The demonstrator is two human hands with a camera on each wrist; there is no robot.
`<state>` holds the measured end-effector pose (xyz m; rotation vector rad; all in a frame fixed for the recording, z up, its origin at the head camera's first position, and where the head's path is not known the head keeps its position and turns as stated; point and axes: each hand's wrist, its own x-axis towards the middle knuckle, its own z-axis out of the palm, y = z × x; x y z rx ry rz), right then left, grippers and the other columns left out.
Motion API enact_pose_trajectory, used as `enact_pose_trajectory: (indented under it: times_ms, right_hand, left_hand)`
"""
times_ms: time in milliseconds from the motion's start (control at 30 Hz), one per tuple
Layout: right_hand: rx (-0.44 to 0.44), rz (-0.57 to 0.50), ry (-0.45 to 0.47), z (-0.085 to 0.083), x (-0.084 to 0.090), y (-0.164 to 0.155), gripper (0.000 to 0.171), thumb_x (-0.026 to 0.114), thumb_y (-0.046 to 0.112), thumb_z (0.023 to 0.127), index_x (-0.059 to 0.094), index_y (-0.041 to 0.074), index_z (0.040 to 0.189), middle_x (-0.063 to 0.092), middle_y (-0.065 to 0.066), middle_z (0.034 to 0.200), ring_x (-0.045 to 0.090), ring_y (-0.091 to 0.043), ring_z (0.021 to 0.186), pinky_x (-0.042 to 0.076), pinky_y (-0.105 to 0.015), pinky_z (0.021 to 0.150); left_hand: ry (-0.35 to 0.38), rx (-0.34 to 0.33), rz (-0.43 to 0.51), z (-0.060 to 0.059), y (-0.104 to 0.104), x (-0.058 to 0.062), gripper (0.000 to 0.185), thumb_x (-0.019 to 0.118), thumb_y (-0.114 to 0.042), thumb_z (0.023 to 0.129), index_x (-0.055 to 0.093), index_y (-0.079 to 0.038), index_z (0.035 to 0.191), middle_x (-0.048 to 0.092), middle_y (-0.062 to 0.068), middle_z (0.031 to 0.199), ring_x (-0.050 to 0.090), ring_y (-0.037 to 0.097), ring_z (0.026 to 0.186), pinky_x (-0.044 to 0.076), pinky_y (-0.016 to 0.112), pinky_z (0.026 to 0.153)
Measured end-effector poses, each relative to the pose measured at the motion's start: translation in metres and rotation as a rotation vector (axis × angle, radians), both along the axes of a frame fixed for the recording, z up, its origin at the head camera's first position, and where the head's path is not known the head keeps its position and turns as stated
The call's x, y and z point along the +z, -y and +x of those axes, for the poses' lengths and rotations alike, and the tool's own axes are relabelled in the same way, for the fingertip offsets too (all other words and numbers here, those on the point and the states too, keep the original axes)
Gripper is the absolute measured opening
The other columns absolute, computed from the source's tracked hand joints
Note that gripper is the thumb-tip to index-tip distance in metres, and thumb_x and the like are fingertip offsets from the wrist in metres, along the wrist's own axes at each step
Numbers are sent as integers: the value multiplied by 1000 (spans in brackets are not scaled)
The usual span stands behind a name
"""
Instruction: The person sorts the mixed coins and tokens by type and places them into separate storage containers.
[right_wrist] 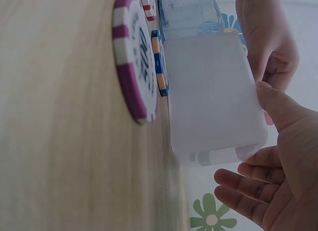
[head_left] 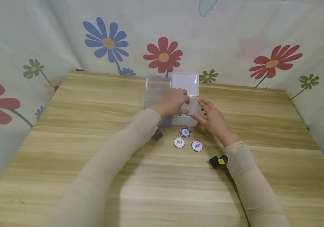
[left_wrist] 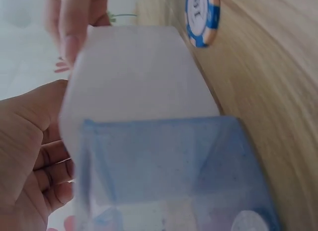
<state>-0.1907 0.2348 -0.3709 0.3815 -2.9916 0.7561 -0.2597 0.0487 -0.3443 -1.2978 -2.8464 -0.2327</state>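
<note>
A small white plastic box (head_left: 185,120) stands with its lid (head_left: 185,83) raised at the back. My left hand (head_left: 172,102) is over its opening, thumb and index finger apart, with nothing visible between them. In the left wrist view its other fingers curl loosely behind the box wall. My right hand (head_left: 214,121) holds the box at its right end, thumb at the near rim and fingertips at the far corner. Three poker chips lie in front: a blue-edged 10 chip (head_left: 185,132), a 100 chip (head_left: 179,142) and a purple-edged 500 chip (head_left: 197,146).
Against the white box's left side stands a clear bluish plastic box (head_left: 166,122), its transparent lid (head_left: 158,88) raised; my left forearm partly covers it. Both boxes are near the back of the wooden table (head_left: 162,189). A flowered curtain (head_left: 221,37) hangs behind.
</note>
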Motion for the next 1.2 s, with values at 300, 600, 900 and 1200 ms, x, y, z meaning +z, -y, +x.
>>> enact_pose_trajectory:
  times_ms: [300, 600, 900, 1200]
  right_hand:
    - [-6, 4, -1, 2, -3, 2, 74, 59, 41, 94, 30, 0, 148, 30, -20, 155, 57, -41, 116, 50, -50, 97]
    - [-10, -8, -17, 1, -2, 4, 73, 61, 38, 93, 31, 0, 148, 32, -20, 154, 57, -39, 117, 51, -48, 97]
    - [-23, 11, -4, 0, 0, 2, 74, 61, 39, 93, 31, 0, 148, 31, -20, 155, 57, -39, 117, 47, -50, 101]
    - [-19, 28, -5, -2, 1, 0, 75, 61, 40, 93, 30, -1, 148, 30, -20, 155, 57, -39, 117, 47, -49, 102]
  left_hand:
    - [-98, -93, 130, 26, 11, 4, 33, 68, -36, 88, 68, -12, 110, 64, 5, 110, 58, 21, 103, 47, 33, 93]
    - [-171, -210, 220, 55, 23, -1, 27, 73, -29, 84, 67, -9, 102, 65, 4, 97, 60, 18, 90, 51, 28, 83]
    - [-130, -244, 141, 74, 26, -15, 29, 73, -33, 84, 66, -11, 101, 65, 3, 97, 61, 19, 90, 52, 31, 85]
    - [-50, -208, 72, 85, 33, -25, 41, 74, -38, 82, 63, -9, 109, 60, 3, 97, 57, 19, 89, 51, 34, 83]
